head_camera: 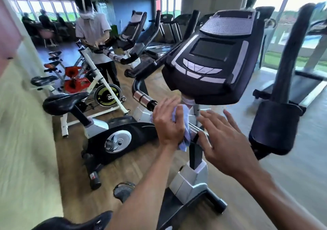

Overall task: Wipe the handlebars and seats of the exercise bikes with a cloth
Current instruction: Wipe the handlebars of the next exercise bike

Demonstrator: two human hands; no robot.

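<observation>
Cloth [184,123] fills the left hand [168,122], whose fingers curl round it and press it against the bike's stem just under the console [210,56], where the handlebar [144,98] meets the post [195,148]. Held that way, bunched in the palm with a tail hanging below the wrist, it gives a thick pad to rub the bar's inner end without the skin touching metal. The right hand [224,139] is spread and holds nothing, fingers straight, hovering just beside the post on its right side; it looks placed to steady the frame or take the cloth, though motion blur makes contact hard to judge.

The cloth is pale blue-lilac, soft and crumpled, small enough to be mostly hidden by the hand. The handlebar runs up and left from it: a chrome sensor sleeve, then a black foam grip curving away under the console's left edge.

At the frame's bottom edge a black seat [76,221] shows, probably this bike's own, not yet reached. Left of the post stands a second bike [113,132] with its saddle, and beyond it another person [95,40] bends over a third machine's bars.
</observation>
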